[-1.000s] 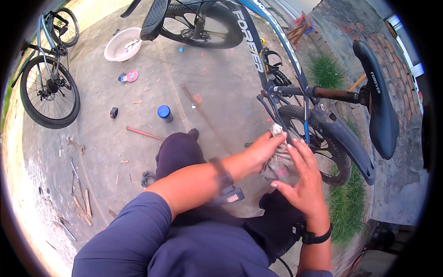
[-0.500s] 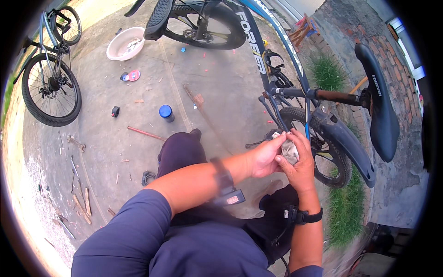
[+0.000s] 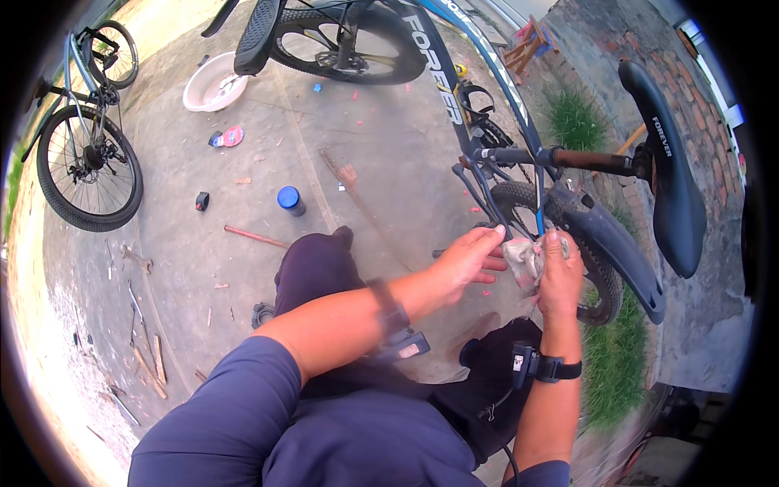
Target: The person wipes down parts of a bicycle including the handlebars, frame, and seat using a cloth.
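My right hand (image 3: 564, 278) is closed on a crumpled greyish-white rag (image 3: 524, 263), its thumb pointing up along the edge. Just left of the rag, my left hand (image 3: 464, 265) has its fingers stretched and apart, the thumb up and nothing in its grip. Both hands are in front of a dark bicycle's rear wheel (image 3: 600, 288), which they partly hide. Above them runs the bicycle's black frame (image 3: 434, 69), with a rusty brown seat post (image 3: 596, 161) and a black saddle (image 3: 664, 174) to the right. A black rear mudguard (image 3: 604, 235) slopes down beside my right hand.
On the concrete stand a blue-lidded container (image 3: 290, 200) and a pink basin (image 3: 213, 84). A red rod (image 3: 256, 236), a wrench (image 3: 136, 259) and several tools and sticks lie at left. A second bicycle (image 3: 91, 156) stands far left; grass (image 3: 610, 365) grows along the wall at right.
My hands have parted. The right hand has moved a little to the right with the rag, now more spread out, while the left hand has let go of it.
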{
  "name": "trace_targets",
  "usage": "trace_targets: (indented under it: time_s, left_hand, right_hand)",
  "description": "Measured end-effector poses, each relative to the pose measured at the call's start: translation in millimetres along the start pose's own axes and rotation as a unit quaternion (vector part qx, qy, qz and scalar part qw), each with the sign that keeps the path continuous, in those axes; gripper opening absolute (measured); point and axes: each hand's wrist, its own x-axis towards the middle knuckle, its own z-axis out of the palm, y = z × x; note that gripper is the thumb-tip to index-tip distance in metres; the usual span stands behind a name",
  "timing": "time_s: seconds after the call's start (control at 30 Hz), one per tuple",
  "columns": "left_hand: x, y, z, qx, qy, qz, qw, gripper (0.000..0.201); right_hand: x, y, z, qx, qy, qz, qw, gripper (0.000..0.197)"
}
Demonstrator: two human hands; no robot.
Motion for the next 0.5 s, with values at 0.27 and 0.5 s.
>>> trace_targets:
  time_s: [0.27, 0.5]
  left_hand:
    - [-4.6, -6.3, 9.4, -0.08, -0.163, -0.018, 0.983, 0.079]
    - [-0.4, -5.8, 5.4, -0.126, -0.051, 0.028, 0.99, 0.063]
  right_hand:
    - [7.9, 11.8, 18.3, -0.171, -0.019, -0.018, 0.985, 0.058]
    - [9.4, 4.4, 38.2, -0.299, -0.106, -0.094, 0.944, 0.054]
